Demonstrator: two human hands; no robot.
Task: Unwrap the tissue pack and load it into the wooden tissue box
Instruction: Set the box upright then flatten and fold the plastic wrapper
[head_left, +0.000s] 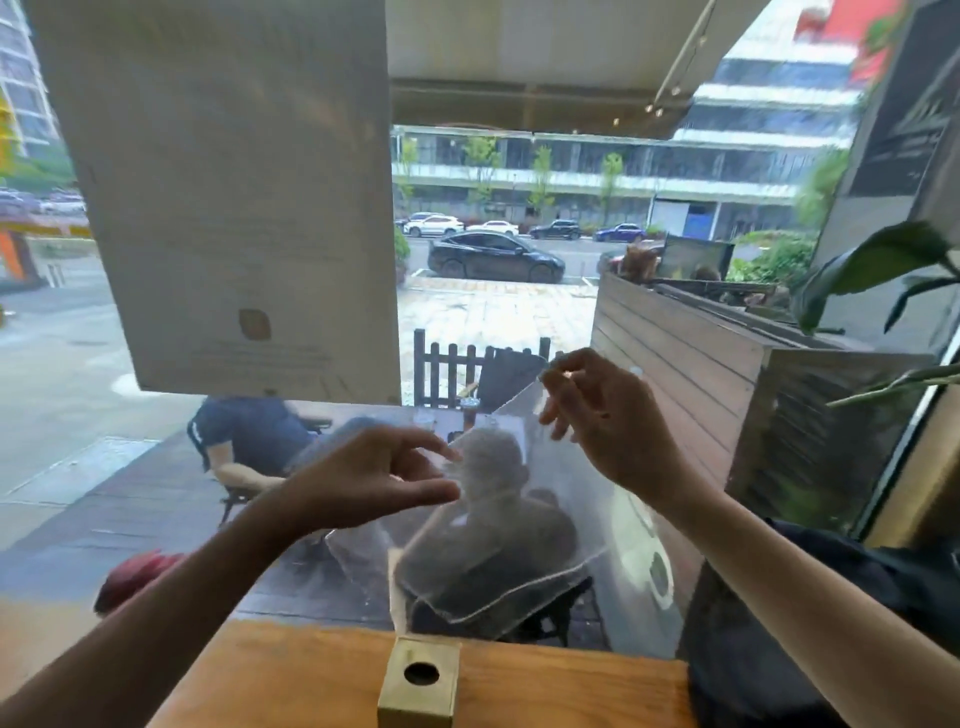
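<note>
My right hand is raised in front of the window, pinching the top corner of a clear plastic wrapper that hangs down from it, empty and see-through. At the wrapper's left edge is my left hand, thumb and fingers apart around it with a gap between them. The wooden tissue box, a small light cube with a round hole in its top, stands on the wooden counter directly below the wrapper. No tissue stack is in view.
The counter runs along a window pane right behind the box. A dark bag lies on the counter at the right. A large paper sheet hangs on the glass at upper left. Plant leaves reach in from the right. People sit outside.
</note>
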